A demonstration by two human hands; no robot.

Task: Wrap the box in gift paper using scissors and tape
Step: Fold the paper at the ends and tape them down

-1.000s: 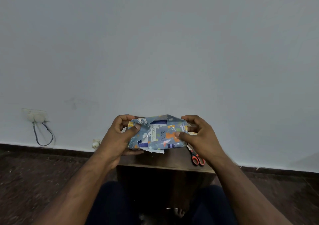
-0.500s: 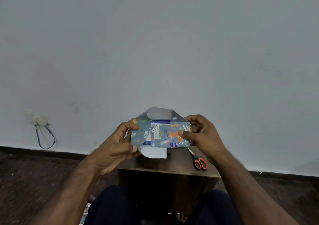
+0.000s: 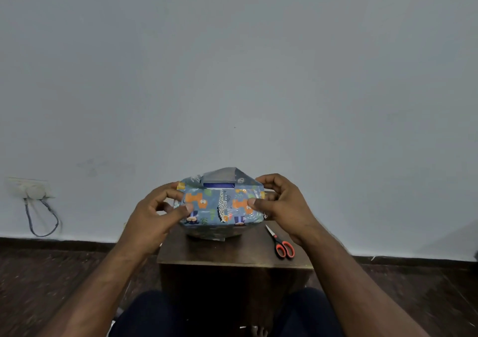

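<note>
Plain home room: bare wall (image 3: 232, 65), wall socket (image 3: 29, 188), small wooden table (image 3: 232, 252).

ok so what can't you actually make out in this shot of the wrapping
Head view only:
- Far side and underside of the blue animal-print wrapped box: turned away from the camera.
- Its two ends: covered by the left hand and right hand.
- Tape: none visible, so whether the top flap is stuck down is unclear.
- Tip of the orange-handled scissors on the brown wooden table: hidden behind the right wrist.

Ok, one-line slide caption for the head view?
Both hands hold the animal-print gift-wrapped box above a wooden stool; orange-handled scissors lie unused.
</note>
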